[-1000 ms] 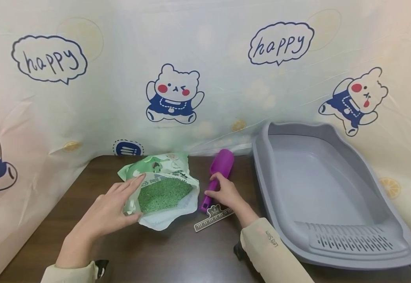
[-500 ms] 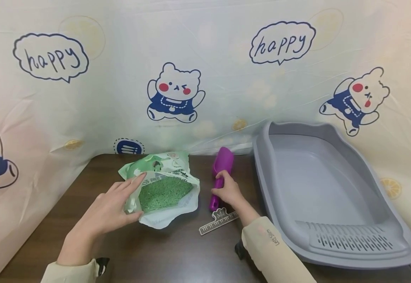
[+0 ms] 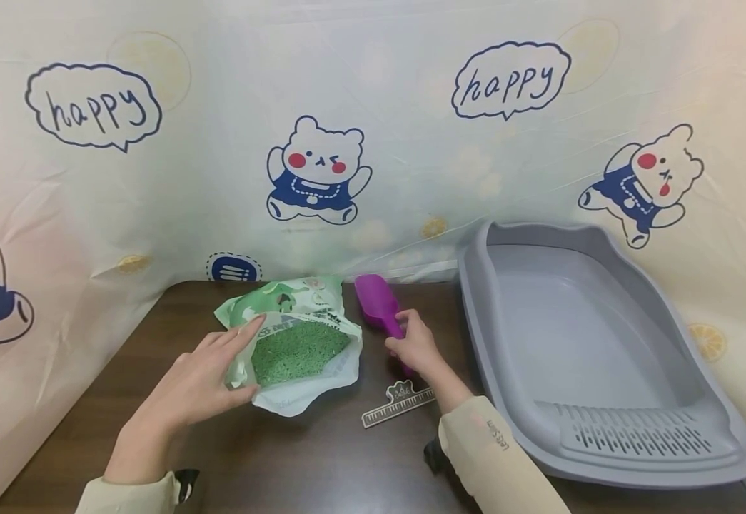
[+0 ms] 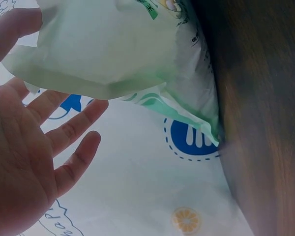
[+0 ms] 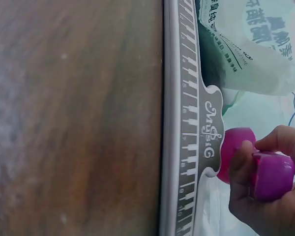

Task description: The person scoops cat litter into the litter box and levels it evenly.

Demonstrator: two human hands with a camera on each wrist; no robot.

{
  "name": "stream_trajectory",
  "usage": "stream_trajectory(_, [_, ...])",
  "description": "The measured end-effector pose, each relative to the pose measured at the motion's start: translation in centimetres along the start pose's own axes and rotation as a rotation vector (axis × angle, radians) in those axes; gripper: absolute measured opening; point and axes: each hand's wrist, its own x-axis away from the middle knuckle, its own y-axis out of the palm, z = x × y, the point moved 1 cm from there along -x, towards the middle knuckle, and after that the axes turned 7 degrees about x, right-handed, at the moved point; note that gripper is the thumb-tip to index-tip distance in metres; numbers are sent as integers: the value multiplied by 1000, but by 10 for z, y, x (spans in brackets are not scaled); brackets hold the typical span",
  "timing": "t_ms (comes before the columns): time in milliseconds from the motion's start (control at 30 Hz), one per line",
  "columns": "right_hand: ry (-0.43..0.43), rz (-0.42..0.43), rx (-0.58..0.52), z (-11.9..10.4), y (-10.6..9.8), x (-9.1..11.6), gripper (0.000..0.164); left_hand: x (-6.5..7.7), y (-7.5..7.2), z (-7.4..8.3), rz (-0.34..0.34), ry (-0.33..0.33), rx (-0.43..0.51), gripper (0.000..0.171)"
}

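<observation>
In the head view, my right hand [image 3: 416, 347] grips the handle of a purple scoop [image 3: 375, 298], its bowl pointing away and to the left. The handle end [image 5: 274, 178] shows between the fingers in the right wrist view. An opened bag [image 3: 308, 397] of green granules [image 3: 298, 352] lies left of the scoop, its mouth facing me. At the bag's left side is my left hand [image 3: 186, 382], thumb and fingers spread. In the left wrist view, the fingers [image 4: 71, 130] of that hand are apart beside the bag's edge, partly hidden by it.
A large grey litter tray [image 3: 597, 321] with a slotted front ledge stands on the right. A grey clip [image 3: 398, 407] with a piano-key print lies on the dark table [image 3: 321, 467] near my right wrist. A printed curtain [image 3: 405, 164] hangs behind.
The scoop's bowl has swung left toward the bag in my right hand's grip. The clip shifted slightly right between the first two frames. My left hand stays by the bag.
</observation>
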Motion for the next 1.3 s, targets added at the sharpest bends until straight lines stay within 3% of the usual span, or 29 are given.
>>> stream_trajectory(300, [-16, 58, 6, -11, -7, 5, 46, 2, 0, -1, 8, 0, -2, 97])
stream_trajectory(500, [-43, 89, -80, -19, -14, 9, 46, 3, 1, -2, 17, 1, 9, 97])
stream_trajectory(800, [-76, 77, -210, -31, -24, 17, 47, 3, 1, -2, 16, 3, 14, 96])
stream_trajectory(1300, [-204, -27, -224, -47, -42, 35, 58, 3, 2, -2, 18, -2, 20, 95])
